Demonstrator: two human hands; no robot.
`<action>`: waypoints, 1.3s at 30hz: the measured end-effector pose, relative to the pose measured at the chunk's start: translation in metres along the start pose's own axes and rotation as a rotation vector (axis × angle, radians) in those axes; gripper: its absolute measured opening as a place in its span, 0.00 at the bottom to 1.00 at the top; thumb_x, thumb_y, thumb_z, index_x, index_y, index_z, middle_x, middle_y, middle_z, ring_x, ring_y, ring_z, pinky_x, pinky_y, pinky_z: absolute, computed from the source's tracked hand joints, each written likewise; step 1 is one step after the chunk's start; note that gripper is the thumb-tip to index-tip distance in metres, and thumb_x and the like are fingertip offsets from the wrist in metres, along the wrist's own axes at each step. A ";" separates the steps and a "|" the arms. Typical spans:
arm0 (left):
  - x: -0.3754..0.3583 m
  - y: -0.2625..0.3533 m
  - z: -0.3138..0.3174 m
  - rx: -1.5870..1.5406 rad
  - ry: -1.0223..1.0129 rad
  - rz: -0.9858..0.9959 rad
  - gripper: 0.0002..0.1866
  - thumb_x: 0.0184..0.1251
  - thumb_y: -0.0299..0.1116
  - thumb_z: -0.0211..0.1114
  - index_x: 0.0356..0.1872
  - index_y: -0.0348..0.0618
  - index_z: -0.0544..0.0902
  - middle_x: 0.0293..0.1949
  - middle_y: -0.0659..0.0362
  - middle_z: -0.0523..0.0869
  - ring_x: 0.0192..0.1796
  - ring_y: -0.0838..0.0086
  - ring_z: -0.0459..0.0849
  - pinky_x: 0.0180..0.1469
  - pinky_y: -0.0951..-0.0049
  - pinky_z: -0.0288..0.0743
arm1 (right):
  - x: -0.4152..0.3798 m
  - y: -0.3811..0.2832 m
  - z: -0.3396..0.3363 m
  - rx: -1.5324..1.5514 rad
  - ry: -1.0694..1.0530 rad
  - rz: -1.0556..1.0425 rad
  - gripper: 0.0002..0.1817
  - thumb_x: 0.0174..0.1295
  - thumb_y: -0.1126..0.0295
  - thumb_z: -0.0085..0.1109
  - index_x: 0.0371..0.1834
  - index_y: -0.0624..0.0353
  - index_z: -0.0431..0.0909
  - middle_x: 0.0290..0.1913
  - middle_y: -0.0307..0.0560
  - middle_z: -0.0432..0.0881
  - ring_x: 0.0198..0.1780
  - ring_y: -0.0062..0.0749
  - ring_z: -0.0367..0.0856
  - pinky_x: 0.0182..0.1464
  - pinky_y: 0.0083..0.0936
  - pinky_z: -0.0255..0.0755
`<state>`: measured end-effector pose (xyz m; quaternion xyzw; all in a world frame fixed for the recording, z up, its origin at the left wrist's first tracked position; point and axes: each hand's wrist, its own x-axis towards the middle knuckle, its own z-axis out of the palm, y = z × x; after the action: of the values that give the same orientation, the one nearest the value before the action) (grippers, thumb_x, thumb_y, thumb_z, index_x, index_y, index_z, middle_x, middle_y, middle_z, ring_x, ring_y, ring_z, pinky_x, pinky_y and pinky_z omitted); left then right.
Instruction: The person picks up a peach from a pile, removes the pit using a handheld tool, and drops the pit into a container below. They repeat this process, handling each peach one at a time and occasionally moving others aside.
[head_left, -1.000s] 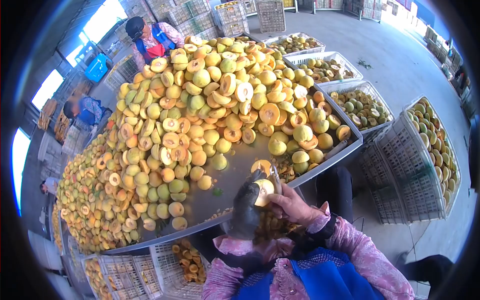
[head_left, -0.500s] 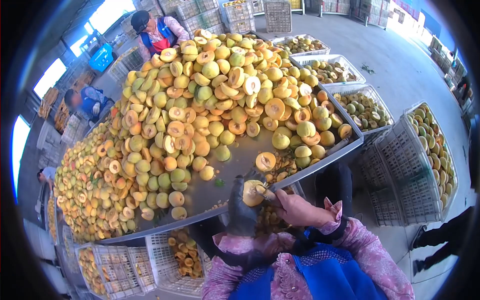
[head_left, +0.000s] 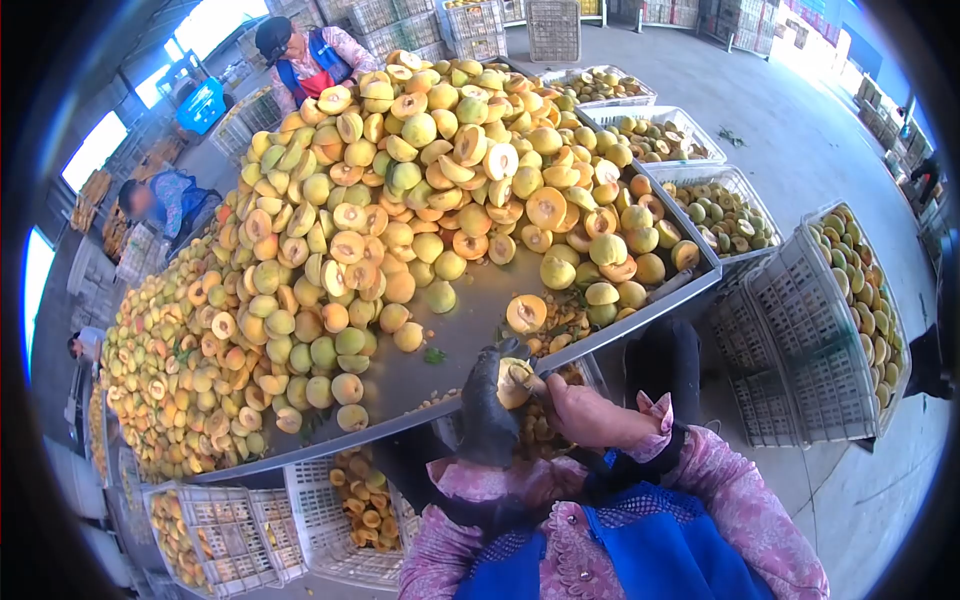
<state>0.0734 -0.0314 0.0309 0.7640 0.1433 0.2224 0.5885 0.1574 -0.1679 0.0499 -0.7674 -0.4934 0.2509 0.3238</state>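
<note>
My left hand point(head_left: 487, 410), in a dark glove, is closed around a halved yellow fruit point(head_left: 512, 384) just over the near edge of the metal table point(head_left: 440, 385). My bare right hand point(head_left: 585, 408) grips a small tool point(head_left: 534, 382) whose tip meets the cut face of that fruit. The exact shape of the tool is too small to tell. Beyond my hands, another fruit half point(head_left: 526, 313) lies cut side up on the table, beside small scraps. A large heap of halved fruit point(head_left: 350, 250) covers much of the tabletop.
Crates of fruit stand below the near edge point(head_left: 345, 520) and along the right side point(head_left: 735, 215), with a tall crate point(head_left: 830, 330) at the right. Two people point(head_left: 310, 60) point(head_left: 170, 205) are beyond the heap. A person's dark leg shows at the right edge.
The whole view has shifted slightly. The fruit half is still in my left hand, with the tool at it. At the far right, the person's legs have moved up and away.
</note>
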 end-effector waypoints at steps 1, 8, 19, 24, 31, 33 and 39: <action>0.000 -0.003 0.003 -0.190 0.038 -0.064 0.18 0.70 0.34 0.46 0.55 0.33 0.72 0.50 0.52 0.79 0.51 0.70 0.78 0.54 0.70 0.72 | 0.000 0.001 0.001 0.012 -0.003 0.000 0.12 0.56 0.75 0.49 0.37 0.71 0.59 0.21 0.67 0.74 0.26 0.61 0.76 0.26 0.48 0.69; -0.002 -0.016 -0.006 0.043 0.006 -0.038 0.17 0.63 0.33 0.53 0.50 0.34 0.75 0.43 0.53 0.82 0.45 0.70 0.81 0.49 0.71 0.74 | 0.002 0.008 0.012 0.174 -0.087 -0.011 0.12 0.56 0.75 0.49 0.36 0.71 0.59 0.22 0.68 0.74 0.29 0.62 0.77 0.27 0.46 0.69; -0.008 -0.002 -0.015 0.055 0.000 -0.008 0.17 0.55 0.26 0.59 0.47 0.37 0.77 0.38 0.51 0.83 0.42 0.62 0.82 0.45 0.67 0.74 | 0.008 0.016 0.014 0.131 -0.254 0.050 0.12 0.57 0.73 0.48 0.37 0.71 0.60 0.24 0.67 0.76 0.31 0.62 0.77 0.29 0.44 0.71; -0.017 -0.007 -0.012 0.308 0.065 0.157 0.18 0.54 0.27 0.60 0.48 0.36 0.77 0.38 0.50 0.82 0.42 0.61 0.82 0.46 0.66 0.74 | 0.005 0.009 0.016 0.110 -0.255 0.087 0.12 0.56 0.74 0.48 0.38 0.70 0.61 0.26 0.68 0.76 0.33 0.63 0.77 0.33 0.47 0.71; -0.028 -0.010 -0.008 0.145 0.234 0.068 0.20 0.52 0.30 0.62 0.48 0.37 0.77 0.40 0.50 0.82 0.43 0.58 0.81 0.47 0.65 0.74 | 0.005 0.016 0.038 0.075 -0.267 0.049 0.12 0.55 0.77 0.48 0.40 0.71 0.61 0.28 0.69 0.77 0.36 0.63 0.78 0.35 0.47 0.71; -0.029 -0.010 -0.009 0.453 0.189 0.262 0.20 0.52 0.30 0.62 0.48 0.38 0.77 0.40 0.50 0.82 0.43 0.58 0.81 0.47 0.65 0.74 | 0.005 0.014 0.045 0.162 -0.244 0.023 0.12 0.54 0.76 0.48 0.40 0.71 0.62 0.29 0.69 0.77 0.36 0.63 0.78 0.35 0.46 0.71; -0.033 -0.027 -0.008 -0.185 0.356 -0.306 0.12 0.65 0.35 0.56 0.36 0.36 0.81 0.29 0.62 0.80 0.31 0.77 0.78 0.36 0.73 0.72 | 0.012 0.016 0.051 0.225 -0.342 0.189 0.12 0.55 0.74 0.50 0.39 0.70 0.62 0.34 0.68 0.77 0.40 0.58 0.79 0.39 0.43 0.72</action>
<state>0.0421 -0.0335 0.0007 0.6250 0.3377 0.2737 0.6484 0.1362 -0.1493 0.0034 -0.7154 -0.4361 0.4600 0.2941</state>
